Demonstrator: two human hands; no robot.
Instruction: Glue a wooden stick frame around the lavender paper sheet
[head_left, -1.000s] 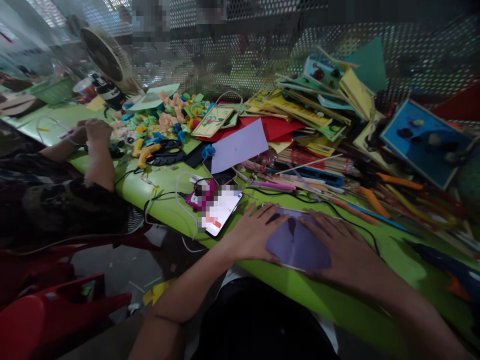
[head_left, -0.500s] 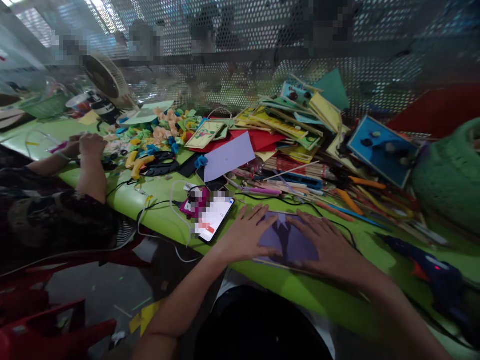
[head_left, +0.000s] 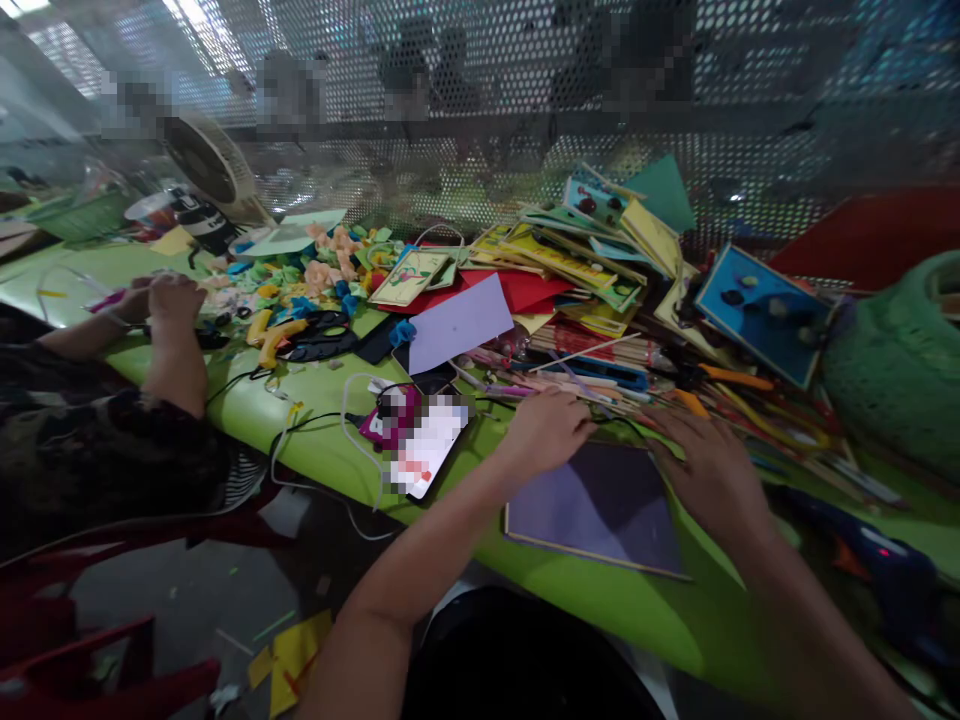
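Note:
A purple rectangular board [head_left: 600, 510] with a pale wooden edge lies flat on the green table in front of me. My left hand [head_left: 547, 430] is at its far left corner, with the fingers bent and drawn together; whatever is under them is hidden. At the far right corner, my right hand [head_left: 709, 470] is stretched out with its fingers apart, palm down, reaching past the board's edge toward a heap of tools and sticks [head_left: 607, 375]. Left of my left hand lies a lit phone [head_left: 431, 445] beside a small magenta device [head_left: 390, 415].
A dark blue glue gun [head_left: 877, 555] with a red light lies at the right. Behind are a loose purple sheet [head_left: 461, 320], decorated cards [head_left: 555, 250], scissors [head_left: 322, 335] and a green pot [head_left: 900, 350]. A co-worker's hands [head_left: 169, 300] are at the left, near cables.
My hands have come off the middle of the purple board to its far corners, baring its surface. My right hand has moved right, and my left hand's fingers have drawn together.

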